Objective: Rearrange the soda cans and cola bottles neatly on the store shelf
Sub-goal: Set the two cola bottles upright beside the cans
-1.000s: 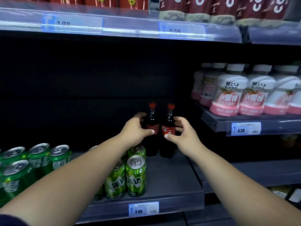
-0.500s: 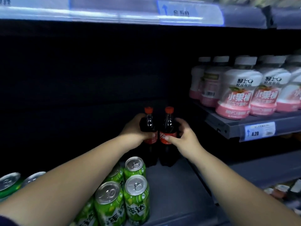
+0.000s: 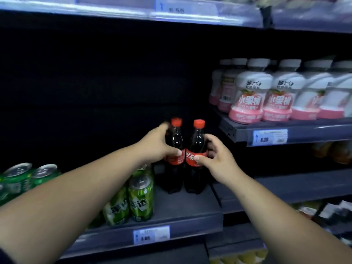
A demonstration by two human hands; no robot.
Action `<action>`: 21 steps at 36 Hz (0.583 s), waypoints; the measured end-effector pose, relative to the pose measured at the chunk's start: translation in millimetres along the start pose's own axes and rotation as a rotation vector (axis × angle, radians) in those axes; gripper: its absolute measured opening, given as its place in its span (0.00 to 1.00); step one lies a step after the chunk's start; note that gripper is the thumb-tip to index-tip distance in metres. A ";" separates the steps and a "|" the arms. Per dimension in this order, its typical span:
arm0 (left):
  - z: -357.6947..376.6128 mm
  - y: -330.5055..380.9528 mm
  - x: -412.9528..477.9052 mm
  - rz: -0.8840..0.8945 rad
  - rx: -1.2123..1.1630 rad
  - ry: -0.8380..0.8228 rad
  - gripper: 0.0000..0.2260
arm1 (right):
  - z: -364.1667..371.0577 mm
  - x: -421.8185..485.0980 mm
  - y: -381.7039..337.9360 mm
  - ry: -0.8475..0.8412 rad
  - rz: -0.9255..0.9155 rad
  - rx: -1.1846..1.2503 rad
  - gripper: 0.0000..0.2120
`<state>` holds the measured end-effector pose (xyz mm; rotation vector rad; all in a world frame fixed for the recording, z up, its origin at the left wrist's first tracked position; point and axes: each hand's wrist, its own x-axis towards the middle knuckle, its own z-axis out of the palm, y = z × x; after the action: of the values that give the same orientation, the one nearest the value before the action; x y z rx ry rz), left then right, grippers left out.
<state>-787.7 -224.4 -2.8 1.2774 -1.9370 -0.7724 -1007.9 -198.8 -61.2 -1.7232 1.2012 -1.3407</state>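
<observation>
left cola bottle (image 3: 175,138) gripped by left hand (image 3: 158,147), right cola bottle (image 3: 197,141) by right hand (image 3: 219,161); both upright, touching, on shelf (image 3: 182,210). green cans (image 3: 141,199) at 8 o'clock could be toppled by left forearm (image 3: 95,178) if dragged

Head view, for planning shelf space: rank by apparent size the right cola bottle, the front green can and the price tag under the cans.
Largest: right cola bottle.
Then front green can, although it stands nearer the camera.
Smallest: price tag.
</observation>
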 end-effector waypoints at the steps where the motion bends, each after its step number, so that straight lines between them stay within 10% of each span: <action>1: 4.2 5.2 -5.8 0.000 -0.009 0.003 0.26 | -4.8 -6.3 -1.7 -0.004 -0.016 -0.001 0.29; 21: 59.4 65.9 -81.3 -0.034 0.005 0.105 0.26 | -58.4 -71.7 -16.3 -0.105 -0.044 0.023 0.30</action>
<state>-846.9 -119.7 -4.2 1.3301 -1.8388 -0.7038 -1063.9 -123.6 -57.6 -1.7901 1.0910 -1.2681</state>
